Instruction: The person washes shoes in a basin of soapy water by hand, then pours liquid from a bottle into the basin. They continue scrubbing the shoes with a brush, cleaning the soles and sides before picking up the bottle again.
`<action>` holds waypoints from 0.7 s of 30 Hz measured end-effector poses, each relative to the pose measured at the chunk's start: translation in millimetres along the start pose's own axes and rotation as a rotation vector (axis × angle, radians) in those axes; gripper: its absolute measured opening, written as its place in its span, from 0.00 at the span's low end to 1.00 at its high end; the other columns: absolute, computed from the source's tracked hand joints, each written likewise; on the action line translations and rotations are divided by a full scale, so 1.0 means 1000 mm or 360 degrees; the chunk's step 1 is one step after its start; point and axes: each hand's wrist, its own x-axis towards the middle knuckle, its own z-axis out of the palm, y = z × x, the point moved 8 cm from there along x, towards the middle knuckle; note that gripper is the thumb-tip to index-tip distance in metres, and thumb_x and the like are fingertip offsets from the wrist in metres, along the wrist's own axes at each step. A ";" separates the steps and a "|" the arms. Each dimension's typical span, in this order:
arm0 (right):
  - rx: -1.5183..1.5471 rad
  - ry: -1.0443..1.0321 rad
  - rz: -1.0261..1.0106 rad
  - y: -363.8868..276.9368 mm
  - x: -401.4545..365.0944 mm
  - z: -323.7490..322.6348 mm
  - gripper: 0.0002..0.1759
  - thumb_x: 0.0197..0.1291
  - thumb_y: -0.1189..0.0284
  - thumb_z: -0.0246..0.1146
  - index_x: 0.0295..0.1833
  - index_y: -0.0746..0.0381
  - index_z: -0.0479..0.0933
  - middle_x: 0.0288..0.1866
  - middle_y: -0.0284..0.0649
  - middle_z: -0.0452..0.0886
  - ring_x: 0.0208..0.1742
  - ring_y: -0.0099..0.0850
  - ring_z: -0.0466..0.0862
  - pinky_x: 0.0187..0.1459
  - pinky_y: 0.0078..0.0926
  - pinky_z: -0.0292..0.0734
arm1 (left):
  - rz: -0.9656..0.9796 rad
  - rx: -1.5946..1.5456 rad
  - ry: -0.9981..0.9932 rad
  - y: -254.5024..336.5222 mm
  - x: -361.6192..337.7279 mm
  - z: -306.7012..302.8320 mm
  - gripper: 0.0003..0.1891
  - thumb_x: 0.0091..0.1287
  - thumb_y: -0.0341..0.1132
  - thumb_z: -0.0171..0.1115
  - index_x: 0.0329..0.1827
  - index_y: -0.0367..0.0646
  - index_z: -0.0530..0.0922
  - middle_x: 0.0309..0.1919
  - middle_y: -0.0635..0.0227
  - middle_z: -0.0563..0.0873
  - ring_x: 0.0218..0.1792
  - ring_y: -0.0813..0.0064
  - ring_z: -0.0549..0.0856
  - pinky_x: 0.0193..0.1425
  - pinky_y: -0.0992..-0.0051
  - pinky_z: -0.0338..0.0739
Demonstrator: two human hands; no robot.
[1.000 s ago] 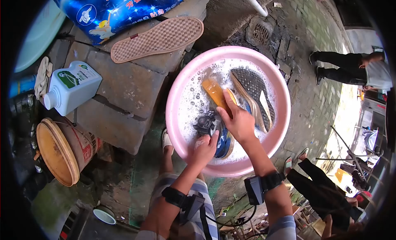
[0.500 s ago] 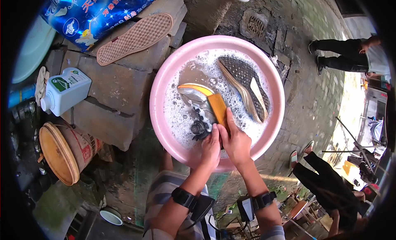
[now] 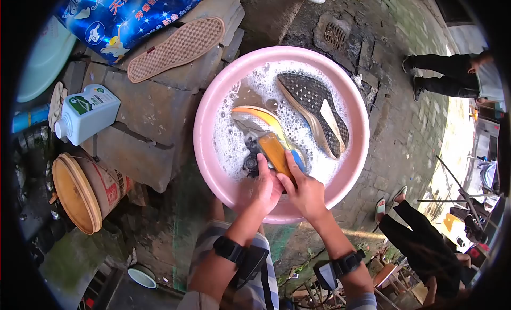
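Note:
A pink basin holds soapy water and a pair of shoes. My right hand is closed round the end of a yellow-brown scrubbing brush, which lies against the nearer shoe. That shoe is grey with an orange sole edge and a blue patch, partly under water. My left hand grips the shoe's near side, thumb up; its other fingers are hidden. Beside the thumb shows a black, ridged part. The other shoe floats at the right, its black studded sole upward.
On stone slabs at the left are a blue detergent bag, a woven insole and a pale blue bottle. A bucket lies tilted below. Two people stand at the right, near a floor drain.
The brush has moved left and down across the shoe, with its angle changed. More of the shoe's orange edge and blue patch shows. My left hand has turned, its palm showing more.

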 end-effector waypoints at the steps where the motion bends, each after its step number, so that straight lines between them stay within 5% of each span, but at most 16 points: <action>1: -0.0104 -0.0008 -0.0100 -0.017 0.024 0.008 0.34 0.60 0.52 0.55 0.70 0.50 0.58 0.27 0.44 0.81 0.23 0.41 0.82 0.24 0.35 0.76 | 0.0126 -0.0001 0.0158 -0.001 0.000 -0.011 0.37 0.64 0.69 0.32 0.64 0.49 0.64 0.55 0.70 0.77 0.54 0.75 0.76 0.58 0.74 0.69; 3: -0.0317 -0.0037 -0.0295 -0.041 0.051 0.021 0.33 0.60 0.51 0.54 0.70 0.48 0.58 0.25 0.42 0.80 0.22 0.40 0.81 0.22 0.35 0.75 | 0.0061 -0.0087 0.0001 0.006 -0.007 -0.006 0.36 0.65 0.67 0.32 0.65 0.50 0.63 0.56 0.71 0.76 0.55 0.75 0.75 0.59 0.73 0.69; 9: -0.0243 0.0045 -0.0155 -0.007 -0.013 0.002 0.32 0.59 0.52 0.56 0.68 0.48 0.62 0.26 0.40 0.80 0.21 0.37 0.80 0.22 0.33 0.74 | -0.0036 -0.0187 -0.0017 -0.007 -0.007 -0.012 0.39 0.64 0.69 0.34 0.64 0.45 0.64 0.56 0.69 0.75 0.57 0.72 0.74 0.61 0.70 0.67; 13: -0.0404 -0.0159 -0.0075 0.013 -0.075 -0.028 0.33 0.57 0.53 0.60 0.68 0.47 0.63 0.27 0.39 0.80 0.21 0.37 0.80 0.22 0.32 0.75 | 0.0082 -0.0250 0.0026 -0.008 0.005 -0.022 0.39 0.63 0.68 0.39 0.64 0.44 0.65 0.55 0.66 0.76 0.51 0.69 0.77 0.59 0.68 0.68; 14: -0.0487 -0.0220 -0.0084 0.016 -0.082 -0.033 0.34 0.56 0.53 0.61 0.67 0.47 0.63 0.28 0.38 0.80 0.21 0.37 0.80 0.22 0.32 0.75 | -0.0031 -0.0397 0.0077 -0.008 -0.001 -0.017 0.35 0.62 0.68 0.43 0.58 0.47 0.70 0.48 0.68 0.80 0.45 0.70 0.78 0.58 0.68 0.69; 17: -0.0491 -0.0087 0.0060 0.029 -0.083 -0.057 0.34 0.54 0.54 0.62 0.67 0.47 0.63 0.29 0.38 0.81 0.22 0.39 0.80 0.24 0.34 0.76 | 0.0020 -0.0581 0.0140 0.001 -0.002 -0.011 0.36 0.64 0.65 0.43 0.61 0.42 0.64 0.46 0.68 0.78 0.40 0.72 0.78 0.54 0.73 0.71; 19: -0.0469 -0.0167 0.0168 0.042 -0.086 -0.059 0.33 0.57 0.59 0.63 0.67 0.52 0.63 0.35 0.38 0.82 0.29 0.32 0.83 0.30 0.29 0.77 | 0.0087 -0.0664 -0.0150 -0.009 0.021 -0.031 0.32 0.64 0.64 0.45 0.56 0.43 0.69 0.43 0.72 0.79 0.34 0.77 0.75 0.50 0.76 0.72; 21: 0.0589 0.0246 0.0280 0.064 -0.095 -0.065 0.34 0.59 0.66 0.63 0.69 0.57 0.58 0.43 0.37 0.82 0.39 0.24 0.81 0.37 0.24 0.76 | 0.0080 -0.1004 -0.0747 -0.007 0.018 -0.013 0.29 0.65 0.62 0.45 0.50 0.44 0.73 0.39 0.72 0.80 0.30 0.78 0.73 0.47 0.77 0.71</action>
